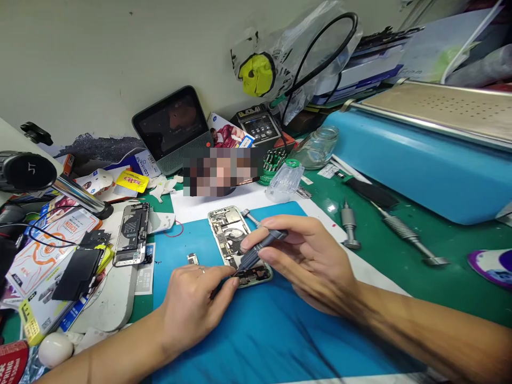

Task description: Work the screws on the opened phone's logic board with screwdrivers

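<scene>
An opened phone with its insides showing lies on a blue mat. My right hand is closed round a dark precision screwdriver, its tip down on the phone's lower end. My left hand pinches a thin dark tool, perhaps tweezers, against the same lower corner of the phone. A small metal part lies on the mat just left of the phone.
A second opened phone rests left on a white pad, with dark flat parts and printed boxes beside it. Two loose screwdrivers lie on the green mat at right. A blue machine, glass jar and small screen stand behind.
</scene>
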Available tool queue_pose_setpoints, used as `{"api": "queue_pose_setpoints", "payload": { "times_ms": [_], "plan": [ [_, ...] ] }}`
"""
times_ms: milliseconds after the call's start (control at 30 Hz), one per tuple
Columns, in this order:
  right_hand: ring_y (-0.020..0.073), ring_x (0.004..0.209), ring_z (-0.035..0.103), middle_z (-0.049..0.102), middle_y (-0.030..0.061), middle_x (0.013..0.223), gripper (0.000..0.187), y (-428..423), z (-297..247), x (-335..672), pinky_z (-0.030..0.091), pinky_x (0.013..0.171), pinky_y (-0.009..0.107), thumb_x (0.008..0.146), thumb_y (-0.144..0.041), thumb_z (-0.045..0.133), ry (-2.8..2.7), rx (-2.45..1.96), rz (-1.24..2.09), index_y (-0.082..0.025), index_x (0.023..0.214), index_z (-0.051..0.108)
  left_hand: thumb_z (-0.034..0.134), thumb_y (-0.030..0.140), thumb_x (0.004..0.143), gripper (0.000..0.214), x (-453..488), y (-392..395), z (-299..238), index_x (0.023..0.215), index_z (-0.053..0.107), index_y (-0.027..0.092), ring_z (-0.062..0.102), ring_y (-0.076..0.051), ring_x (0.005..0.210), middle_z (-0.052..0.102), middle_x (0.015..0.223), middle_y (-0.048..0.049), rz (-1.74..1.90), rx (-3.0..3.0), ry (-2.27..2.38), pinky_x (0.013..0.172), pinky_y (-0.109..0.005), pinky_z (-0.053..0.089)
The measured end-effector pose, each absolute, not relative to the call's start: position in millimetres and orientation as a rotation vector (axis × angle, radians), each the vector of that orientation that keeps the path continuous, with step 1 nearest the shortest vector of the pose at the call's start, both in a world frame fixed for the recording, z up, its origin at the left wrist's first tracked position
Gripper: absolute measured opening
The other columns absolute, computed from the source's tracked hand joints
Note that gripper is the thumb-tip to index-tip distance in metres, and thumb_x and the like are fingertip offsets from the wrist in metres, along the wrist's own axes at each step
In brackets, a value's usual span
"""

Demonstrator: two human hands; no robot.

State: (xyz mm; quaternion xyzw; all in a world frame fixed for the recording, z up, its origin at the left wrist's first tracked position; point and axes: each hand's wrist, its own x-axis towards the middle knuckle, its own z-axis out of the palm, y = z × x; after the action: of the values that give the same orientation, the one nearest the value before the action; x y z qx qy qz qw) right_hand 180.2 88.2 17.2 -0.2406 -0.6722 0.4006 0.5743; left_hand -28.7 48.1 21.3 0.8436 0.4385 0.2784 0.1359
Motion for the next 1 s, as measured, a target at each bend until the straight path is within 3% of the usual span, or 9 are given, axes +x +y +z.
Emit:
{"api": "queue_pose_setpoints", "payload": {
  "times_ms": [567,800,1000],
  "plan": [
    [0.0173,0.088,0.075,0.073,0.0012,0.098,0.036,89.1,14.1,178.7,0.064,0.067,0.024,0.095,-0.023,0.061,-1.577,-0.625,0.936,-0.034,0.128,0.053,0.052,0.027,0.102,0.022,-29.2,48.2,20.3,0.095,0.071,0.019,0.064,-0.013,0.054,0.070,0.066,0.0014,0.813,2.430,1.260,0.058,-0.025,0.045],
    [0.0174,0.093,0.074,0.071,0.0022,0.106,0.054,88.1,13.6,179.8,0.067,0.078,0.029,0.091,-0.016,0.065,-1.639,-0.572,0.970,-0.037,0.137,0.046,0.052,0.028,0.102,0.023,-28.9,48.8,21.4,0.094,0.071,0.019,0.063,-0.012,0.054,0.072,0.068,0.0011,0.821,2.399,1.270,0.058,-0.025,0.045],
    [0.0162,0.093,0.073,0.071,0.0020,0.105,0.056,89.1,15.3,178.8,0.066,0.079,0.027,0.091,-0.012,0.063,-1.626,-0.544,0.958,-0.036,0.139,0.046,0.053,0.028,0.102,0.023,-29.0,48.8,22.8,0.093,0.072,0.020,0.060,-0.012,0.050,0.069,0.064,0.0024,0.824,2.371,1.287,0.057,-0.024,0.044]
  ]
}}
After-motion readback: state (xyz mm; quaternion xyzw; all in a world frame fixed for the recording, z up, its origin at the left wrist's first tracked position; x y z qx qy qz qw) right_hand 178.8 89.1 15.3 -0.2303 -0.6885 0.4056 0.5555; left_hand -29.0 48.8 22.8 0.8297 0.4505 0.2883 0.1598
